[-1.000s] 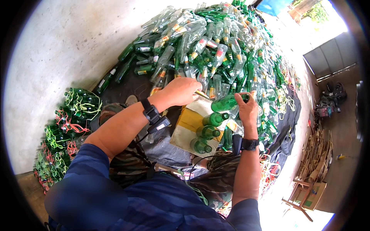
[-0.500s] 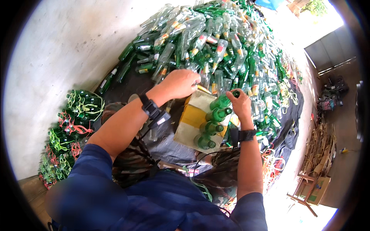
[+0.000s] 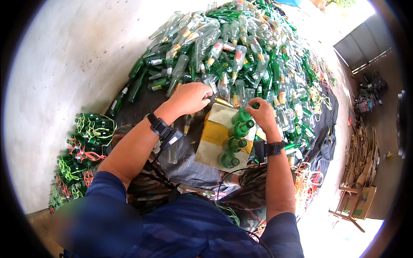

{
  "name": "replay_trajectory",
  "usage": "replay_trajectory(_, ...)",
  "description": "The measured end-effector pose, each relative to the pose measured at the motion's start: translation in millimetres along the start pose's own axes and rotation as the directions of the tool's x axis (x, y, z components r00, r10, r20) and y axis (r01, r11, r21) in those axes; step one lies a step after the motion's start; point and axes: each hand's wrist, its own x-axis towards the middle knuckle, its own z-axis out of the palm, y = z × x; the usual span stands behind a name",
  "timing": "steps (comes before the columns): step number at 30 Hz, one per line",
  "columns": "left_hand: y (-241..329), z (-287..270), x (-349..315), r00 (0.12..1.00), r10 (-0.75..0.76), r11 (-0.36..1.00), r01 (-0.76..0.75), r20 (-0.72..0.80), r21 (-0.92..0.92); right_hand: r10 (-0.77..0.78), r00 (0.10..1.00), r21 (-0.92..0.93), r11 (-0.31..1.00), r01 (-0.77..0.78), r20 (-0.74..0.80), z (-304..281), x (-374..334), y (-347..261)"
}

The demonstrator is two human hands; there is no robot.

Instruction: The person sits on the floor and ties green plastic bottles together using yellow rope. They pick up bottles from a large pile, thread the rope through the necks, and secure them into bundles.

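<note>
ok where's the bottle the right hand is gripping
In the head view, the bottle is just right of centre, beyond three other green bottles on the yellow-banded platform, its neck in the right hand.

Left hand [image 3: 191, 98] hides own palm; hold unclear. Right hand [image 3: 261, 113] partly covers neck of green bottle [image 3: 241, 115]. Far-right blue item [image 3: 289, 2] cut off. Near-left blur hides part of dark-blue shirt [image 3: 185, 223].
</note>
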Motion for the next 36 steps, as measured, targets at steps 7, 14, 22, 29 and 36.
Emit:
replay_trajectory(7,8.4,1.3,1.3,0.999,0.0,1.0,0.001,0.039,-0.004,-0.124,0.992,0.05,0.991,0.123,0.006,-5.7,-4.0,-0.4)
replay_trajectory(14,7.8,9.5,3.5,0.998,0.022,1.0,-0.021,0.066,-0.014,-0.143,0.989,0.049,0.989,0.142,0.027,-10.7,-7.7,-2.8)
replay_trajectory(22,4.8,13.2,1.7,0.985,0.024,0.998,-0.032,0.17,0.046,-0.18,0.983,0.092,0.98,0.178,0.016,-13.3,-9.1,-1.9)
replay_trajectory(29,-3.2,19.0,-1.2,0.936,0.03,0.99,-0.076,0.35,0.118,-0.218,0.976,0.061,0.974,0.219,-0.019,-13.0,-10.4,4.1)
replay_trajectory(36,0.9,14.5,-1.5,0.911,0.006,0.989,-0.067,0.412,0.135,-0.248,0.969,0.019,0.969,0.248,-0.004,-14.2,-11.5,9.7)
